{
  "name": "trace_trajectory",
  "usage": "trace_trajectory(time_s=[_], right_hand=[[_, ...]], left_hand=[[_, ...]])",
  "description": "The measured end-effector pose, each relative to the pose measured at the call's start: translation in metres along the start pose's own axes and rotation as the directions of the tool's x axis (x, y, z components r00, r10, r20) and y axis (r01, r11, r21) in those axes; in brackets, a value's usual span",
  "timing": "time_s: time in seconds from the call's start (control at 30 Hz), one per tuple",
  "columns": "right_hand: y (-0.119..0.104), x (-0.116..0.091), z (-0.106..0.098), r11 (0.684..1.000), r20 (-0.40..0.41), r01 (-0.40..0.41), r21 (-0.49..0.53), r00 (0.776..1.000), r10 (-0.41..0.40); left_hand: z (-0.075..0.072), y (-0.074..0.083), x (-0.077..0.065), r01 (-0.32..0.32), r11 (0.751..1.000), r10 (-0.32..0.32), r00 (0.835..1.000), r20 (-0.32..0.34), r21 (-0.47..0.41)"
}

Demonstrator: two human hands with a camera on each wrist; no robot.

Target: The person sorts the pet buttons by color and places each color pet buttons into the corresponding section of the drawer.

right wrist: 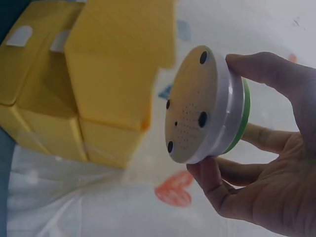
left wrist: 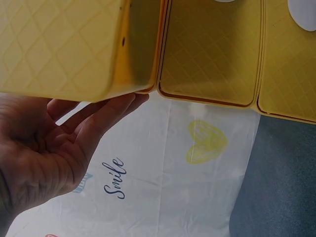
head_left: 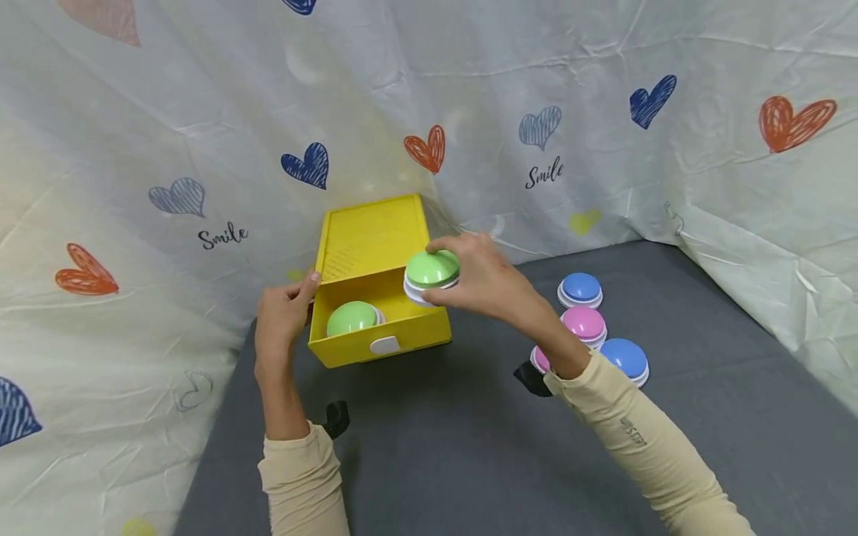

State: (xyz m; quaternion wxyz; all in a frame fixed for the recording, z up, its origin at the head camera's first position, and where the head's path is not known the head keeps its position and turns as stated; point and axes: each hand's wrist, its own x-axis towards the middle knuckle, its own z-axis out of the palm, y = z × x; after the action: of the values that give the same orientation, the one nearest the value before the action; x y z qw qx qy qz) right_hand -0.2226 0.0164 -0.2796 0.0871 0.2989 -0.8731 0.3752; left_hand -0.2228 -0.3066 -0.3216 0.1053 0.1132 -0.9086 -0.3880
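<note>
My right hand (head_left: 479, 275) holds a round green-domed push button (head_left: 432, 268) above the right side of a pulled-out yellow drawer (head_left: 422, 327). In the right wrist view, the button's white base (right wrist: 190, 106) shows small dark feet and speaker holes, with thumb and fingers gripping its rim. Inside the drawer, toward its left, lies another green button (head_left: 353, 318). My left hand (head_left: 281, 316) grips the drawer's left side near the cabinet, thumb up at the edge. Its fingers (left wrist: 106, 116) lie against the outer wall in the left wrist view; the thumb is hidden there.
The yellow cabinet (head_left: 375, 238) has further drawers (left wrist: 212, 54) below, with white pull tabs. On the dark grey table (head_left: 429, 461), several blue and pink buttons (head_left: 582, 324) sit to the right, one partly behind my right wrist. A heart-printed white sheet (head_left: 469, 97) hangs behind.
</note>
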Motion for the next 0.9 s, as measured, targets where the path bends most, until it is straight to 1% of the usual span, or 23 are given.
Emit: trace_trajectory(time_s=[0.13,0.23,0.3,0.37,0.5,0.77,0.9], right_hand=[[-0.01,0.016,0.018,0.993,0.096,-0.002,-0.115,0.995,0.013],[-0.015,0.026,0.028,0.979,0.164,0.042,-0.2,0.986,-0.009],[-0.019,0.032,0.031,0.97,0.213,0.078,-0.232,0.977,-0.027],[-0.022,0.036,0.034,0.966,0.255,0.092,-0.241,0.966,-0.028],[-0.023,0.042,0.038,0.968,0.326,0.069,-0.24,0.945,0.013],[-0.021,0.048,0.045,0.953,0.4,0.031,-0.302,0.911,0.097],[-0.02,0.049,0.045,0.945,0.425,0.052,-0.324,0.9,0.096]], left_hand=[[-0.002,-0.001,-0.001,0.014,1.0,-0.014,1.0,0.013,-0.007],[-0.003,-0.001,-0.001,0.031,0.999,-0.031,0.999,0.022,-0.028],[-0.003,0.0,-0.001,0.031,0.999,-0.03,0.999,0.026,-0.032],[-0.003,0.001,-0.002,0.029,0.999,-0.028,0.999,0.026,-0.037],[0.0,0.003,-0.002,0.014,0.999,-0.013,1.0,0.021,-0.04],[0.0,0.0,-0.002,0.034,0.997,-0.031,0.999,0.038,-0.064],[0.0,-0.001,-0.001,0.03,0.997,-0.028,0.999,0.035,-0.071]])
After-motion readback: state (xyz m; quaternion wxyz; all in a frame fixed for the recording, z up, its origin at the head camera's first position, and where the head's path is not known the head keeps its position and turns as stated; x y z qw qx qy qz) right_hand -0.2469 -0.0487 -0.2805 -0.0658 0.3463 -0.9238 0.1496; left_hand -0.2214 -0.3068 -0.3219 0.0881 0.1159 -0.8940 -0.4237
